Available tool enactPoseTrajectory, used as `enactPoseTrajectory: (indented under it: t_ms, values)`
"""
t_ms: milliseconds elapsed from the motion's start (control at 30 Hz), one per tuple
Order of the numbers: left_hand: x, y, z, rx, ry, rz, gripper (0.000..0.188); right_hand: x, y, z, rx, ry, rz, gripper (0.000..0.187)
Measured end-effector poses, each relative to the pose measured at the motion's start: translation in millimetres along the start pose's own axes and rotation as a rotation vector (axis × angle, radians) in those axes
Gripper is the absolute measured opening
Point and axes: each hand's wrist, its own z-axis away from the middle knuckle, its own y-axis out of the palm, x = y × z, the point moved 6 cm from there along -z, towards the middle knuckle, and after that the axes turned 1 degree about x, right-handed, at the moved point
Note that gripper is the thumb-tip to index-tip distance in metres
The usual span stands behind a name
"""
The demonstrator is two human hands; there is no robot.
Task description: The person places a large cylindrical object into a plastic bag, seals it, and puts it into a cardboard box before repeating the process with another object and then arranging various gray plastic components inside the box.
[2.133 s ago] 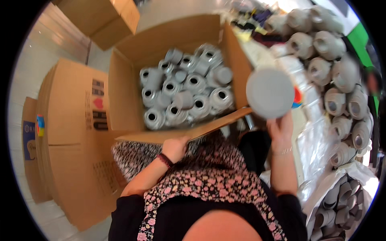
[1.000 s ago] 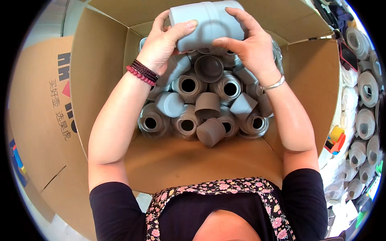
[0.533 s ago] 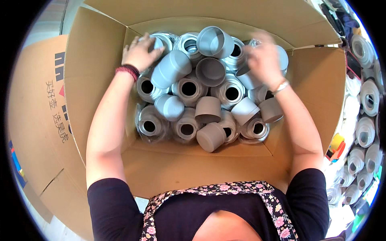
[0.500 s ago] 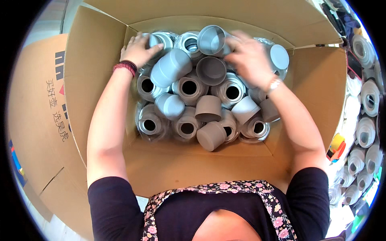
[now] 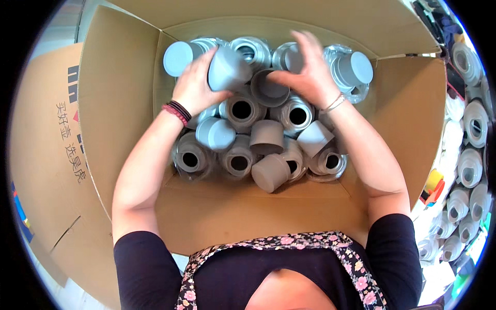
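Note:
Inside an open cardboard box stand several grey-white bottles in clear plastic wrap, among them a bottle with a round dark mouth. My left hand is closed round a grey cup-shaped cap, slightly blurred, above the left part of the rows. My right hand is spread, thumb over the rim of a darker upturned cap and fingers above a back-row cap. Other caps lie at angles over the bottles, such as a cap and a taupe cap.
A tall side flap rises on the left, and another flap on the right. Outside the box, a printed cardboard carton stands left. Plastic-wrapped bottles are stacked at the far right, beside an orange and yellow object.
My left hand has moved right and taken hold of a cap. A cap now rests at the back left. At the back, the cap near my right hand has shifted right, and that hand has spread.

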Motion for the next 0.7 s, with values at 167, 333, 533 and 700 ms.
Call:
enactPoseTrajectory:
  t_ms: [167, 333, 533, 700]
  values:
    - [-83, -60, -13, -0.037, 0.313, -0.125, 0.104, 46, 31, -25, -0.022, 0.303, -1.023, 0.075]
    - [12, -49, 32, -0.088, 0.094, 0.007, 0.098, 21, -15, -33, -0.184, 0.141, -0.745, 0.060]
    - [87, 13, 107, 0.283, -0.236, -0.591, 0.092, 10, 79, -27, 0.204, -0.221, 0.564, 0.067]
    - [8, 50, 104, 0.493, 0.308, -0.188, 0.077, 4, 93, -1, 0.275, -0.229, 0.652, 0.061]
